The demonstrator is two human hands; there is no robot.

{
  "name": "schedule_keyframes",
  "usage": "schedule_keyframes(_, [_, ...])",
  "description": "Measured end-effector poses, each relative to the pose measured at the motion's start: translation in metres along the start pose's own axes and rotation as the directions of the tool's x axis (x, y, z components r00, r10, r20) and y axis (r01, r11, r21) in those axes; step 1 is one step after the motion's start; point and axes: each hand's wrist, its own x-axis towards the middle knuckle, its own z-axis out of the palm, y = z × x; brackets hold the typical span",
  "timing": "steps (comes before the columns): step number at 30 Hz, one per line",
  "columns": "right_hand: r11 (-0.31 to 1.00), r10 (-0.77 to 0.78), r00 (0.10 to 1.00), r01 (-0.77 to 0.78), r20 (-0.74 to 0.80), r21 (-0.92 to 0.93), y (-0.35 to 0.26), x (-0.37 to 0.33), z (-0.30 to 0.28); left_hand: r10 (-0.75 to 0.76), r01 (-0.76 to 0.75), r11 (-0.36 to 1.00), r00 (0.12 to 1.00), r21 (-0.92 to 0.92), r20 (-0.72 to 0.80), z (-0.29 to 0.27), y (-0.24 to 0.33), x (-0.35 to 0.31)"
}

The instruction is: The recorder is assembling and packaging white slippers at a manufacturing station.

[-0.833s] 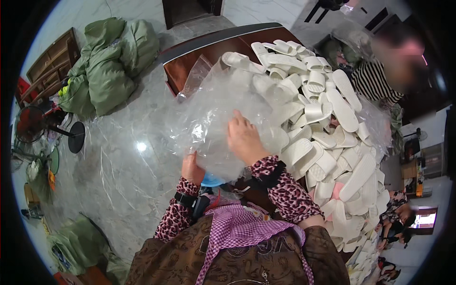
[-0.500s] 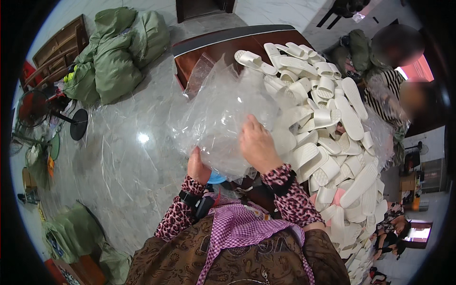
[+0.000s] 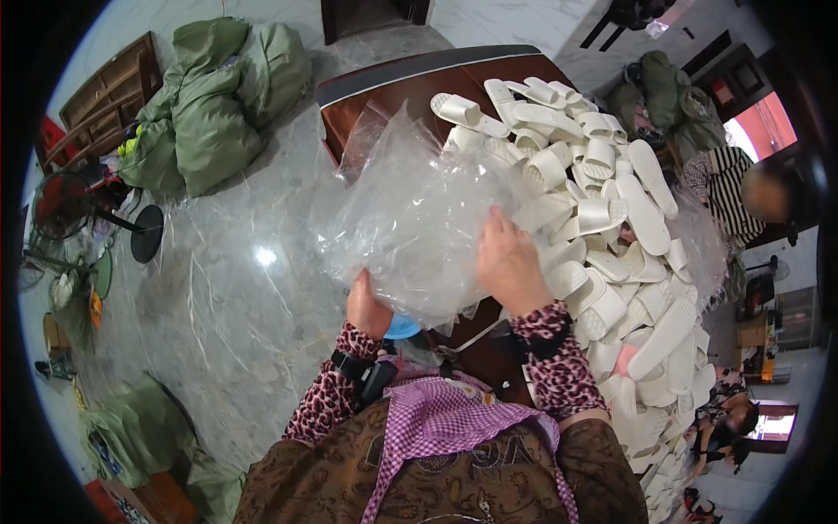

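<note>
A clear plastic bag [image 3: 406, 231], wide and crinkled, is stretched between my hands over the near part of the table. My left hand [image 3: 367, 306] is closed on its near left edge, thumb up. My right hand [image 3: 513, 266] is closed on the bag's right side, with its fingertips partly lost in the shiny film. To the right of that hand lies a big heap of white slippers [image 3: 602, 307], some of them sole up. Whether anything lies inside the bag, I cannot tell.
A brown table [image 3: 384, 86] carries the heap. Stuffed green sacks [image 3: 214, 118] and a standing fan [image 3: 147, 231] are at the far left. A blue round thing [image 3: 400, 327] shows beneath the bag. Co-workers, one in a striped top [image 3: 729, 188], are on the right.
My right hand has moved to the right, drawing the bag wider toward the slippers. My left hand has hardly moved. A person at the upper right has left the view.
</note>
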Motion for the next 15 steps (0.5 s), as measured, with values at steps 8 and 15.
schedule_keyframes(8, [0.988,-0.142,0.952,0.154,0.272,-0.022,-0.01,0.001,0.021,0.158,-0.355,0.766,0.912,0.537,0.377,-0.014,-0.008,-0.001])
schedule_keyframes(15, [0.95,-0.15,0.988,0.137,0.026,0.279,-0.045,0.029,0.071,0.196,-0.415,-0.004,0.892,0.91,0.408,-0.034,-0.018,0.005])
